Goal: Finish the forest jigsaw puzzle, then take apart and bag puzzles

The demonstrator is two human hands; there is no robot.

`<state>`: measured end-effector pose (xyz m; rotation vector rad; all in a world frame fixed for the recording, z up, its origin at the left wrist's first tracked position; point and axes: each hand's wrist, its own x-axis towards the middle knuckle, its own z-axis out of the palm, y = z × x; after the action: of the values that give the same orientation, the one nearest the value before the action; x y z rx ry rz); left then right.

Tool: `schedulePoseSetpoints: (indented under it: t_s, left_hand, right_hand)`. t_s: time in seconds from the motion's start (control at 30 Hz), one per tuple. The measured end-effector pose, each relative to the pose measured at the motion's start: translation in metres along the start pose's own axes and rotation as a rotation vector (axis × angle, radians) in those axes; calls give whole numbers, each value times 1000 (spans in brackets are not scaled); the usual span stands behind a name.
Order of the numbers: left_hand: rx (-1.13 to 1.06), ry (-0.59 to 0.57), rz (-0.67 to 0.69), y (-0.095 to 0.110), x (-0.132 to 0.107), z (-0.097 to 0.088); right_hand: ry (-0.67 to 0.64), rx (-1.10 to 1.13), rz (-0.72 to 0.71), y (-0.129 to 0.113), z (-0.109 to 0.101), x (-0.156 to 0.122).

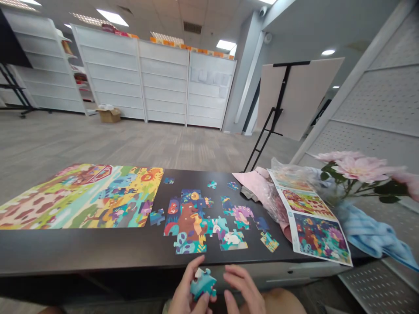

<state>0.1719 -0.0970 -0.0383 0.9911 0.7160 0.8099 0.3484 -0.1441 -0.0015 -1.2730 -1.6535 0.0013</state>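
In front of the table's near edge, my left hand [188,290] grips a teal jigsaw puzzle piece [203,283] between thumb and fingers. Just right of it, my right hand [242,290] is held with its fingers apart and nothing in them. Beyond both hands lies a partly joined puzzle [190,220] showing a bear, a fox and rabbits. Loose pieces lie around it: one at the left [157,216], a dark blue one [261,223] and a yellow-teal one [269,241] at the right, and several at the back.
A colourful joined puzzle sheet [81,196] covers the table's left part, with more pieces on it. At the right lie a printed picture guide [321,237], pink packaging [262,183], a blue cloth [373,231] and pink flowers [366,168]. An easel [278,109] stands behind the table.
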Motion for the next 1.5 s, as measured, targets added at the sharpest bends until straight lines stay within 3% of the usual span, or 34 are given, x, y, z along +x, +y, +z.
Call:
schedulePoseSetpoints:
  t_s: [0.1, 0.27, 0.4, 0.53, 0.63, 0.73, 0.9, 1.03, 1.13, 1.3, 1.4, 1.5]
  left_hand:
    - [84, -24, -4, 11, 2, 4]
    - [146, -22, 46, 26, -1, 4]
    - [246, 0, 75, 31, -2, 1]
    - [310, -29, 75, 27, 2, -3]
    - [315, -44, 90, 25, 6, -3]
    - [342, -28, 136, 35, 8, -1]
    - [711, 191, 371, 88, 23, -13]
    - [979, 273, 588, 118, 46, -34]
    - [1028, 281, 586, 120, 57, -45]
    - [1093, 199, 524, 112, 57, -45]
    - [1109, 159, 521, 111, 56, -45]
    - [1079, 123, 596, 111, 54, -48]
  right_hand:
    - [-118, 14, -45, 2, -12, 9]
    - [-342, -36, -134, -7, -13, 12]
    - [-400, -86, -131, -5, -14, 15]
    - [-435, -141, -228, -4, -18, 24]
    - [-415, -154, -279, -5, -18, 31]
    - [-385, -119, -220, -2, -17, 41]
    - [-419, -54, -13, 13, -15, 74]
    - [-534, -28, 54, 23, -12, 93]
    - [-579, -42, 66, 27, -9, 94]
    - [-546, -52, 57, 28, -10, 93]
    - [-463, -45, 45, 26, -10, 87]
    - [-365, 10, -90, 26, -1, 68]
